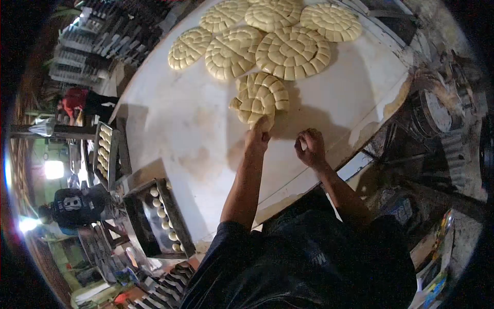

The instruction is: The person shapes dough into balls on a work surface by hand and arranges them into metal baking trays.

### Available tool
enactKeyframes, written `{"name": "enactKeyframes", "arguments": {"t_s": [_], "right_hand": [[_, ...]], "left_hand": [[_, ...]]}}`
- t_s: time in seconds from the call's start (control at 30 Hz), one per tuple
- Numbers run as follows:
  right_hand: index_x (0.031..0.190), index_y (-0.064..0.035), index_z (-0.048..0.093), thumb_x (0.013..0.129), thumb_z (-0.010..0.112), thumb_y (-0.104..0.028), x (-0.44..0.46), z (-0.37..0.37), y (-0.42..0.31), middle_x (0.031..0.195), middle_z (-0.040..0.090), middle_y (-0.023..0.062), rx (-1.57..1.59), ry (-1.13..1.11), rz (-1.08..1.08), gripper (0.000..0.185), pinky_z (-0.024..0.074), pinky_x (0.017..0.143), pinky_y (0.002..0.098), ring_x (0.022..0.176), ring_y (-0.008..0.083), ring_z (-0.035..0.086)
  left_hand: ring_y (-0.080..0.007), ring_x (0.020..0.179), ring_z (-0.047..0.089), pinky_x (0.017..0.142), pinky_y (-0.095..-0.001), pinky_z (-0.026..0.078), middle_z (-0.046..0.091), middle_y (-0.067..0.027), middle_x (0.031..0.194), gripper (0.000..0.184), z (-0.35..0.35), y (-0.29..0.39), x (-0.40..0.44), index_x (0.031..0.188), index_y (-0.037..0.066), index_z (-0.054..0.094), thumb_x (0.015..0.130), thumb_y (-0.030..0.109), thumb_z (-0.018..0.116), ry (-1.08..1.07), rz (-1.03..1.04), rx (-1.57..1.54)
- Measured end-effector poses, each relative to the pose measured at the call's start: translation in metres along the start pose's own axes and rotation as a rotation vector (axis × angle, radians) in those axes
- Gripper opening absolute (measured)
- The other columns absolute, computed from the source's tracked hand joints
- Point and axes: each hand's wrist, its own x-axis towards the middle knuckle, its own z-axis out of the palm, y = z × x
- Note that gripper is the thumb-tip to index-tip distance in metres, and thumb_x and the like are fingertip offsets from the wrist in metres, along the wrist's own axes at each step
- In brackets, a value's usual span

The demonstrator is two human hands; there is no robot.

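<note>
A small coil of cut dough [261, 95] lies on the white worktop [190, 139], its pale rope scored into chunky pieces. My left hand [261, 133] is closed on the near end of this dough, its fingers partly hidden. To the right, a short way from the coil, my right hand [310, 148] is curled with thumb and fingers bent inward. Whatever it holds, if anything, is hidden. Larger flat spirals of cut dough, such as one just behind the small coil [293, 53], rest close together at the far side.
At the worktop's left edge stands a dark metal tray [135, 219] with several dough balls. Another filled tray [105, 154] is farther left. A person in dark clothes [72, 206] and one in red [74, 100] are on the left. Machinery [435, 110] stands at right.
</note>
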Motion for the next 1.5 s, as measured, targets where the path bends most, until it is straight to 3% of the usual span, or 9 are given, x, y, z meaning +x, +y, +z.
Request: {"name": "enactKeyframes", "arguments": {"t_s": [0.2,0.47,0.73,0.87,0.93,1.0,1.27,1.37,1.5], "right_hand": [[0.072,-0.0051,0.055,0.072,0.065,-0.007,-0.003,0.005,-0.017,0.071,0.059,0.0117,0.004,0.113,0.007,0.010,0.0457,0.066,0.0413,0.069,0.0307,0.059],[0.088,-0.0016,0.055,0.089,0.063,-0.032,-0.098,0.078,-0.158,0.074,0.059,0.0136,0.433,-0.532,-0.040,0.031,0.0473,0.066,0.0361,0.070,0.0266,0.061],[0.100,-0.0088,0.048,0.090,0.064,-0.029,-0.100,0.093,-0.113,0.091,0.053,0.0022,0.751,-0.110,0.586,0.028,0.0449,0.063,0.0295,0.077,0.0112,0.052],[0.097,-0.0049,0.052,0.088,0.063,-0.029,-0.058,0.040,-0.080,0.091,0.054,0.0058,0.515,-0.098,0.434,0.028,0.0439,0.076,0.0355,0.086,0.0188,0.053],[0.094,-0.0024,0.056,0.084,0.066,-0.026,-0.039,0.016,-0.069,0.091,0.054,0.0100,0.527,-0.221,0.427,0.028,0.0437,0.086,0.0418,0.094,0.0267,0.053],[0.088,-0.0027,0.058,0.081,0.066,-0.026,-0.021,0.005,-0.042,0.088,0.054,0.0121,-0.051,-0.708,-0.599,0.025,0.0393,0.091,0.0470,0.096,0.0320,0.050],[0.099,0.0011,0.058,0.073,0.063,-0.026,-0.018,0.106,-0.101,0.102,0.055,0.0244,0.143,-0.492,-0.448,0.037,0.0348,0.101,0.0536,0.106,0.0455,0.048],[0.105,0.0033,0.058,0.075,0.062,-0.022,-0.059,0.072,-0.072,0.105,0.057,0.0231,0.193,-0.727,-0.807,0.039,0.0328,0.106,0.0542,0.107,0.0407,0.052],[0.106,0.0017,0.059,0.075,0.063,-0.020,0.012,0.088,-0.033,0.101,0.057,0.0201,0.102,-0.684,-0.877,0.037,0.0341,0.106,0.0534,0.103,0.0380,0.053]], "left_hand": [[-0.0169,0.082,0.061,0.064,-0.0300,0.053,0.061,-0.0077,0.100,0.049,-0.091,-0.045,-0.071,0.116,0.000,0.049,0.080,0.018,0.078,-0.004,0.340,0.338],[-0.0113,0.092,0.058,0.071,-0.0243,0.049,0.059,-0.0030,0.107,0.031,-0.189,-0.056,-0.163,0.116,0.006,0.056,0.090,0.020,0.068,-0.222,0.359,0.059],[-0.0107,0.091,0.055,0.076,-0.0256,0.047,0.059,-0.0054,0.100,0.031,-0.235,-0.031,-0.224,0.121,0.004,0.050,0.094,0.014,0.061,0.056,0.674,0.347],[-0.0176,0.086,0.051,0.077,-0.0339,0.043,0.054,-0.0080,0.093,0.023,-0.272,-0.059,-0.222,0.111,0.007,0.054,0.093,0.021,0.061,0.153,0.807,0.719],[-0.0276,0.100,0.047,0.086,-0.0443,0.038,0.053,-0.0111,0.106,0.029,-0.293,-0.058,-0.210,0.105,0.013,0.060,0.081,0.025,0.072,0.448,1.145,1.851],[-0.0358,0.110,0.041,0.090,-0.0520,0.032,0.051,-0.0114,0.117,0.038,-0.295,-0.018,-0.200,0.099,0.017,0.063,0.067,0.031,0.079,0.250,0.907,1.563],[-0.0360,0.092,0.055,0.085,-0.0494,0.042,0.061,-0.0132,0.102,0.040,-0.190,-0.035,-0.098,0.101,0.008,0.058,0.077,0.033,0.078,0.516,1.160,1.407],[-0.0293,0.118,0.050,0.102,-0.0401,0.039,0.055,-0.0131,0.130,0.044,-0.194,-0.094,-0.139,0.132,0.000,0.048,0.092,0.018,0.055,0.434,0.593,0.827],[-0.0344,0.114,0.054,0.097,-0.0454,0.041,0.060,-0.0139,0.119,0.027,-0.235,-0.026,-0.163,0.110,0.005,0.061,0.086,0.018,0.060,0.436,0.759,1.663]]}}
